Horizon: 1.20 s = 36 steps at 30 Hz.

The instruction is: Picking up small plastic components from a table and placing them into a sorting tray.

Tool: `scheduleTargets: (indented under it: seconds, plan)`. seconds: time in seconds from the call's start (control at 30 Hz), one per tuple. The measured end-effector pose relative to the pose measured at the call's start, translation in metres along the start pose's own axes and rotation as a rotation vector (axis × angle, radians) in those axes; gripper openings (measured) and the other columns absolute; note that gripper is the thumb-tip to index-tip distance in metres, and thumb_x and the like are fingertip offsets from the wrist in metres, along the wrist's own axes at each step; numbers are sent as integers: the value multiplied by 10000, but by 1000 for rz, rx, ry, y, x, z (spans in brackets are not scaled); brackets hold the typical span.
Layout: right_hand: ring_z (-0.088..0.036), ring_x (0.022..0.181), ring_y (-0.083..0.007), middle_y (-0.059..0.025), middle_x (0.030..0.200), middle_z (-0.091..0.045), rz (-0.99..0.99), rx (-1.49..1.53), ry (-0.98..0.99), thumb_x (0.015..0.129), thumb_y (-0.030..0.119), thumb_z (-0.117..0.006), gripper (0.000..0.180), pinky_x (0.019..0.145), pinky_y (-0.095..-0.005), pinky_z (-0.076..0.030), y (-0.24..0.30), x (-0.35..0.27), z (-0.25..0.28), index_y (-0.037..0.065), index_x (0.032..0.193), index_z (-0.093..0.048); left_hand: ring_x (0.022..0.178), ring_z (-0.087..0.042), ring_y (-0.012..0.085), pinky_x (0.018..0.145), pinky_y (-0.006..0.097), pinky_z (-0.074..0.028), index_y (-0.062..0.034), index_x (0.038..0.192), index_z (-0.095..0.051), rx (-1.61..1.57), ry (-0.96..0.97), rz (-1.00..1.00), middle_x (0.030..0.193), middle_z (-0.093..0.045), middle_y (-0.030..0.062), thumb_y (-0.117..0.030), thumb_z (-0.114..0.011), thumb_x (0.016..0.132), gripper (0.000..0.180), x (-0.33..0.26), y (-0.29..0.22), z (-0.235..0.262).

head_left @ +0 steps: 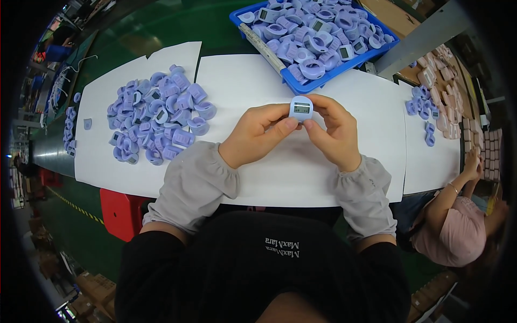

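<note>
both hands curled in, not open at all: left hand (257,135) and right hand (335,133) pinch one small counter (301,108) between thumbs n fingertips, held just above the white sheet (301,172) at mid table, w/ its little grey screen facing up. it's a rounded lilac piece, looks like soft matte rubber. same kind of stuff lies in a loose pile (159,116) on the left, ring-ish shells, and more fill the blue bin (315,37) just past the hands, hard plastic w/ straight walls.
</note>
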State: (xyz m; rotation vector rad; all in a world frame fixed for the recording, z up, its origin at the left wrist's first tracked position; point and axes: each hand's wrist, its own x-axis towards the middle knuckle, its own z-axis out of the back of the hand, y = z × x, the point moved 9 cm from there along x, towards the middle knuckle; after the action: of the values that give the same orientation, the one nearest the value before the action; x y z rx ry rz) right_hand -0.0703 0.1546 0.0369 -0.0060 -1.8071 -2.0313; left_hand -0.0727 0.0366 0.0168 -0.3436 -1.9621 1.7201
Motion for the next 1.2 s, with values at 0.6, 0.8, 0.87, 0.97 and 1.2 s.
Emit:
scheduleTargets:
  seconds: [0.6,0.8,0.87,0.97,1.2]
  plan:
    - [-538,1095,-211,-126,1156,-561,25,35,-4,804,-38,-592,398,993,-349,-400,2,1,-1,-62,1191,-503,953,-571,132,854,274,-473,47,1190,-542,19,56,35,1054,-612,87,-157,-490,966,307,-1,-2,-2]
    - [-536,1091,-206,-120,1145,-559,14,37,-5,803,-31,-598,392,985,-347,-406,2,1,-1,-61,1181,-502,934,-568,133,832,277,-469,38,1185,-546,63,66,31,1043,-614,87,-158,-498,960,302,0,4,-2]
    - [-537,1083,-203,-118,1139,-559,2,18,3,803,-27,-597,388,981,-345,-408,0,1,0,-58,1178,-502,844,-574,105,745,249,-467,20,1159,-575,80,31,-17,963,-644,68,-141,-529,941,275,0,2,0]
    - [-536,1079,-202,-119,1134,-560,4,54,-4,797,-30,-597,395,978,-343,-409,-1,2,0,-54,1179,-502,841,-585,116,748,251,-470,15,1165,-572,45,14,-9,959,-645,71,-143,-535,936,280,1,1,-1]
    - [-544,1056,-211,-128,1133,-557,-165,321,-32,825,44,-549,381,933,-349,-428,-11,4,6,-52,1188,-480,877,-619,167,767,275,-490,18,982,-576,248,-108,51,928,-644,101,-111,-609,880,167,-1,-29,12]
